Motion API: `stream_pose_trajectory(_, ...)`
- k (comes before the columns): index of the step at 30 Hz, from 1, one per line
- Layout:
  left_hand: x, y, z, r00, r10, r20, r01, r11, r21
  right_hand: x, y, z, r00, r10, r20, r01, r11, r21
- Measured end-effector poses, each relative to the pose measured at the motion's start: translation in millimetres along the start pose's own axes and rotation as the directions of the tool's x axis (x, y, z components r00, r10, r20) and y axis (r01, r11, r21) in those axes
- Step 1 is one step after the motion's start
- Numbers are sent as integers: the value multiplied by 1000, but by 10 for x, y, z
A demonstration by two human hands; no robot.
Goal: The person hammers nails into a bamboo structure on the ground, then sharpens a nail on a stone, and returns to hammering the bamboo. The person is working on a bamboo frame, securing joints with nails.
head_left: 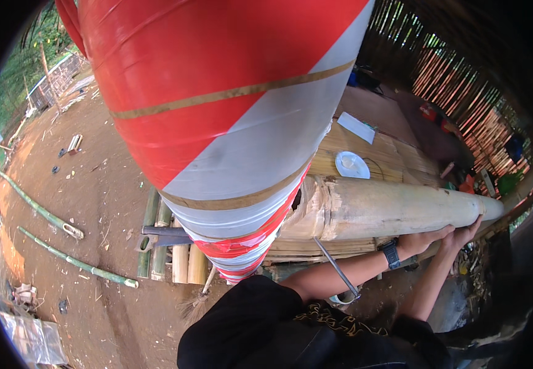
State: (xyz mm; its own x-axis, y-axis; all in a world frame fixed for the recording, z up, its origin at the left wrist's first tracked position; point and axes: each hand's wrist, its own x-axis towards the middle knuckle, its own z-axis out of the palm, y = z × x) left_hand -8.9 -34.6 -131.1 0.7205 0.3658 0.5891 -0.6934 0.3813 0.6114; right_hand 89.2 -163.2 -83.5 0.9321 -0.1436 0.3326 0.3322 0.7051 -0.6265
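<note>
Both the left hand (pixel 425 241) and the right hand (pixel 463 237) grasp the underside of a thick bamboo pole (pixel 389 208), which lies level, running from the red-and-white wrapped post (pixel 229 123) toward the hands.

green bamboo poles (pixel 76 263) on dirt | white plate (pixel 351 165) on bamboo platform (pixel 396 154) | broom (pixel 196 301)

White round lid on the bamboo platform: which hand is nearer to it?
Left. The left hand grips the underside of the bamboo pole below and right of the white lid; the right hand holds the pole farther right.
</note>
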Motion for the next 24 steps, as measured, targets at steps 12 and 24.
stream_pose_trajectory(12, 25, 115, 10, 998, 57, 9, -56, 995, -78, 118, -47, -240, 989, 39, 140, -50, 996, 76)
stream_pose_trajectory(24, 32, 34, -5, 987, 155, 32, -157, 982, 105, -292, -27, -80, 964, 252, 86, -259, 963, 71)
